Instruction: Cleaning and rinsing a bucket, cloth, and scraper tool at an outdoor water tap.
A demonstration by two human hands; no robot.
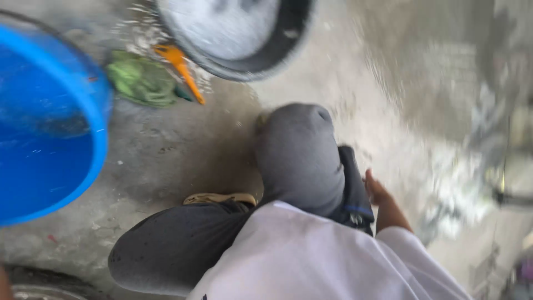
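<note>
I look down at my own bent knees in grey trousers (300, 161) and my white shirt (311, 261). My right hand (376, 190) rests beside my right thigh, next to a dark fold of cloth with a blue stripe (355, 205). Its fingers are blurred and partly hidden behind the leg, and nothing shows in it. My left hand is out of the frame. A tan sandal (219, 198) peeks out under my left knee.
A big blue tub (83, 166) fills the left edge. A black basin with pale contents (277, 50) sits at the top, with a green cloth (141, 82) and an orange-handled brush (186, 72) beside it. The concrete floor (166, 150) is wet and stained; the right side is blurred.
</note>
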